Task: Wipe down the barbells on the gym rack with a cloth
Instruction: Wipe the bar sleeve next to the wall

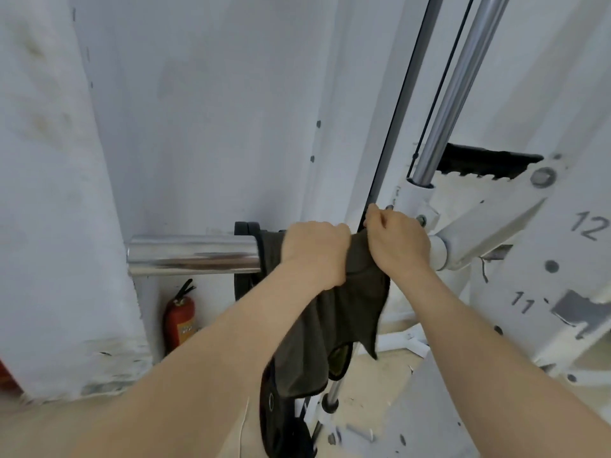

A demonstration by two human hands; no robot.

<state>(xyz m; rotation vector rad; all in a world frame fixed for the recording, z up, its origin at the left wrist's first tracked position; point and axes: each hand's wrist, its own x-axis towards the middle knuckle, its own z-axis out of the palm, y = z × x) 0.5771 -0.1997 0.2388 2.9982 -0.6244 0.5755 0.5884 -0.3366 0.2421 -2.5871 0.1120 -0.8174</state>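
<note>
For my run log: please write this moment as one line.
wiping | left hand, right hand grip cloth | draped over barbell

Item count:
- Hands: two, left hand [314,251] and right hand [396,242].
- Cloth [347,302]: one, dark.
- Barbell sleeve [193,255]: one, chrome, left.
- Fire extinguisher [180,317]: one, far left.
- Printed rack numbers: two, "12" [590,226] and "11" [522,303], right.

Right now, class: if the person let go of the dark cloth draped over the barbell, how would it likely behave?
The cloth looks floppy: it hangs in loose folds below the left hand and right hand. It is probably light, bunching easily under the fingers. On the shiny, smooth barbell sleeve it might slide off.
</note>
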